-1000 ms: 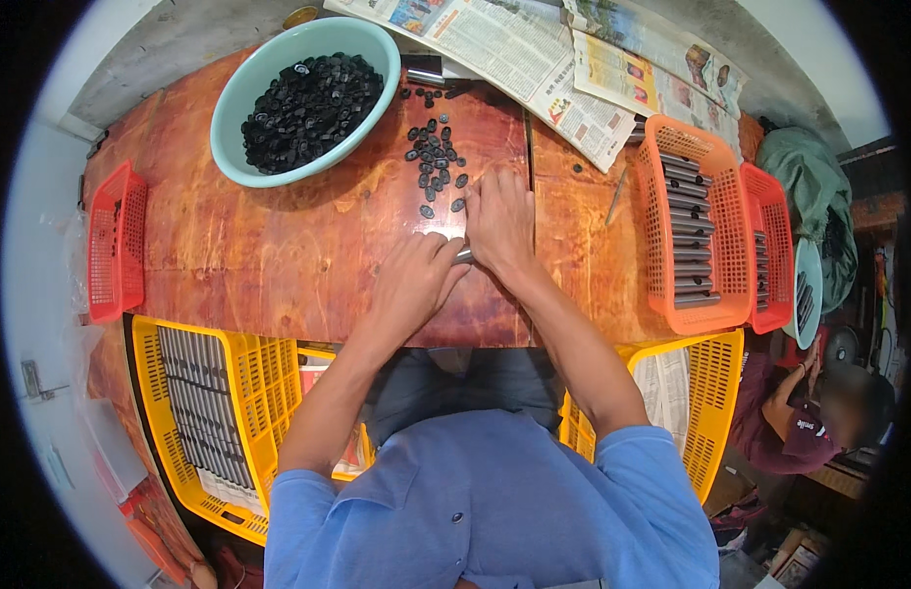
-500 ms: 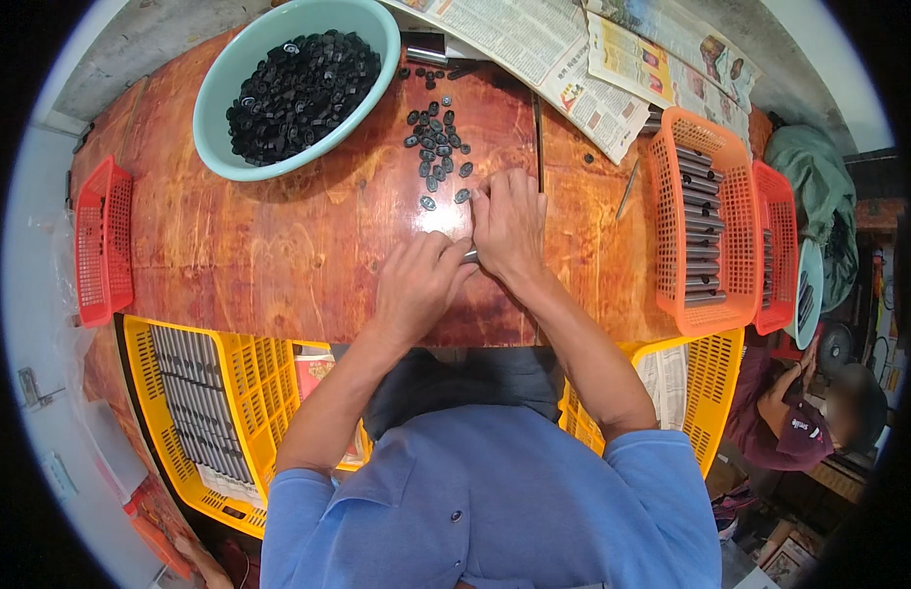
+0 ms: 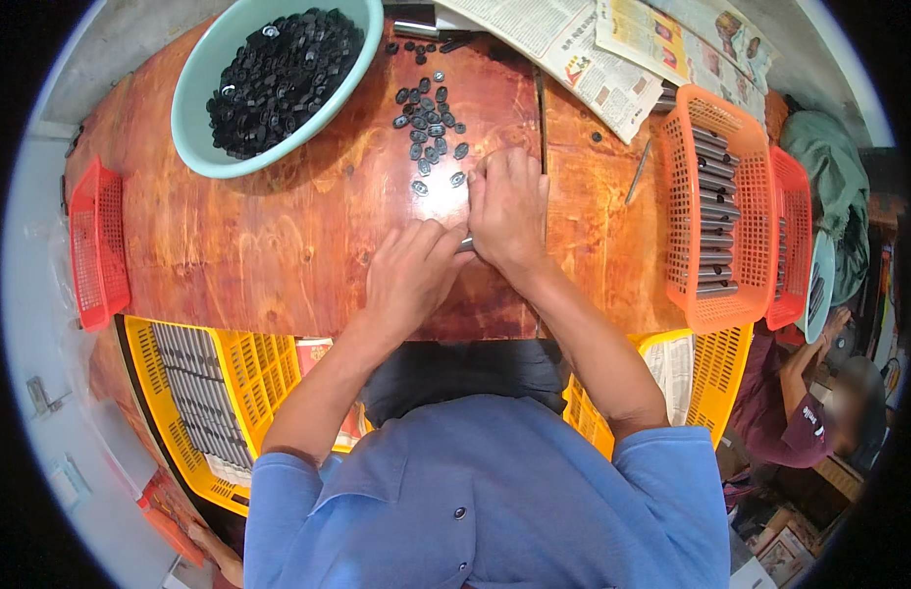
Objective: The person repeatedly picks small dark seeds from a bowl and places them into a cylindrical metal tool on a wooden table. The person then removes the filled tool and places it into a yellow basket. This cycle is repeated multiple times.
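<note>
A short length of shiny metal tube (image 3: 465, 243) shows between my two hands, low over the wooden table. My left hand (image 3: 411, 270) is closed around its near left part. Against its other end is my right hand (image 3: 509, 211), fingers curled together and thumb pointing forward; most of the tube is hidden under the hands. Just beyond my right thumb lies a loose cluster of small black oval pieces (image 3: 433, 131), the nearest one almost at the thumb tip.
A pale green bowl (image 3: 185, 128) heaped with black pieces stands far left. Newspapers (image 3: 612, 93) cover the back edge. At right, a thin metal rod (image 3: 639, 172) lies beside an orange basket (image 3: 679, 206) of metal tubes. A red basket (image 3: 99, 245) sits far left; yellow crates (image 3: 259, 378) stand below.
The whole view has shifted slightly. My left hand has turned a little and its fingers lie closer over the tube; my right hand keeps nearly the same pose.
</note>
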Action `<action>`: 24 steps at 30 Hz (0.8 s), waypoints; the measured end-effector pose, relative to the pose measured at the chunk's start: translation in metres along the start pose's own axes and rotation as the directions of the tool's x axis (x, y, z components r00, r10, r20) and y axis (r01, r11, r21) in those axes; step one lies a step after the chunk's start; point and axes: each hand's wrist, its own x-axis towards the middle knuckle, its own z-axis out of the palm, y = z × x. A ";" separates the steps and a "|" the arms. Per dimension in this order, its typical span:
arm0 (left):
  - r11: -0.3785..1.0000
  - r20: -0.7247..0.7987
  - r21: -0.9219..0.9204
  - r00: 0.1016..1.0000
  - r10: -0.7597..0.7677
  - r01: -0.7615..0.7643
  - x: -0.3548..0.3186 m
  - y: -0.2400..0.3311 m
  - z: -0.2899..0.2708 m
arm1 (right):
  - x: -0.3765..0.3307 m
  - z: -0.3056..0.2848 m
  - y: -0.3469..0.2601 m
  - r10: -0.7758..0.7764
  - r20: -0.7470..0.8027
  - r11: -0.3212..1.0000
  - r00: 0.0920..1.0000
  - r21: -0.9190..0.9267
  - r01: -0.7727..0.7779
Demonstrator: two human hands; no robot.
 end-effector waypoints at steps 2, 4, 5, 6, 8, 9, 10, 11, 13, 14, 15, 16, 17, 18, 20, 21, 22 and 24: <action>0.999 -0.016 0.033 1.000 0.008 -0.007 -0.005 0.001 0.003 | -0.004 -0.004 -0.004 0.004 0.007 1.000 1.000 -0.021 -0.003; 0.999 -0.047 0.024 0.998 0.029 -0.028 -0.001 0.001 0.002 | -0.004 -0.003 -0.004 -0.001 -0.027 0.999 1.000 -0.054 0.000; 1.000 -0.051 0.015 0.998 0.027 -0.026 -0.003 0.000 0.003 | -0.006 -0.002 -0.004 -0.001 -0.025 0.999 1.000 -0.047 0.000; 0.999 -0.052 0.003 0.998 0.033 -0.033 -0.004 0.000 0.003 | -0.006 -0.003 -0.005 -0.002 -0.022 0.999 1.000 -0.041 0.001; 0.999 -0.056 -0.020 0.998 0.040 -0.041 -0.005 0.001 0.001 | -0.005 -0.004 -0.006 0.004 -0.019 0.999 1.000 -0.034 -0.004; 0.999 -0.054 -0.011 0.998 0.029 -0.030 -0.004 0.000 0.002 | -0.004 -0.003 -0.006 0.009 -0.021 0.999 1.000 -0.034 -0.010; 1.000 -0.051 -0.002 0.998 0.019 -0.020 -0.002 0.000 0.006 | -0.005 0.000 -0.004 0.016 -0.023 0.999 1.000 -0.035 -0.016; 0.999 -0.064 0.018 0.997 0.031 -0.030 0.004 0.003 0.003 | -0.002 -0.002 -0.004 0.012 -0.031 0.999 0.999 -0.042 -0.014; 0.996 -0.038 0.076 0.998 0.042 -0.039 -0.003 0.007 0.001 | -0.005 0.002 -0.001 0.008 -0.049 0.998 0.999 -0.059 -0.011; 0.992 -0.044 0.113 0.997 0.060 -0.055 -0.002 0.008 -0.001 | -0.004 0.001 -0.001 -0.009 -0.064 1.000 0.998 -0.019 0.008; 0.991 -0.040 0.117 0.997 0.071 -0.066 0.000 0.006 -0.002 | -0.002 0.002 -0.001 0.012 -0.073 1.000 0.997 0.007 -0.011; 0.990 -0.037 0.120 0.996 0.082 -0.077 0.003 0.005 -0.003 | 0.000 0.002 -0.001 0.033 -0.080 0.999 0.996 0.034 -0.030; 0.989 -0.022 0.125 0.997 0.079 -0.075 0.001 0.004 -0.003 | -0.002 0.004 -0.001 0.057 -0.072 0.996 0.996 0.070 -0.052; 0.986 -0.015 0.140 0.996 0.091 -0.088 0.001 0.005 -0.002 | -0.002 0.003 0.002 0.065 -0.099 0.989 0.993 0.142 -0.050; 0.976 -0.014 0.199 0.996 0.090 -0.086 0.006 0.005 0.002 | -0.001 0.002 0.008 0.171 -0.133 0.934 0.976 0.338 -0.118; 0.970 -0.011 0.227 0.996 0.088 -0.083 0.008 0.005 0.002 | -0.001 0.003 0.012 0.226 -0.139 0.889 0.964 0.434 -0.146; 0.978 -0.008 0.204 0.999 0.043 -0.041 0.009 0.006 0.001 | -0.001 0.005 0.016 0.256 -0.200 0.860 0.946 0.493 -0.129; 0.986 -0.010 0.159 0.998 -0.054 0.055 0.015 0.006 -0.004 | -0.001 0.002 0.015 0.297 -0.200 0.826 0.934 0.545 -0.147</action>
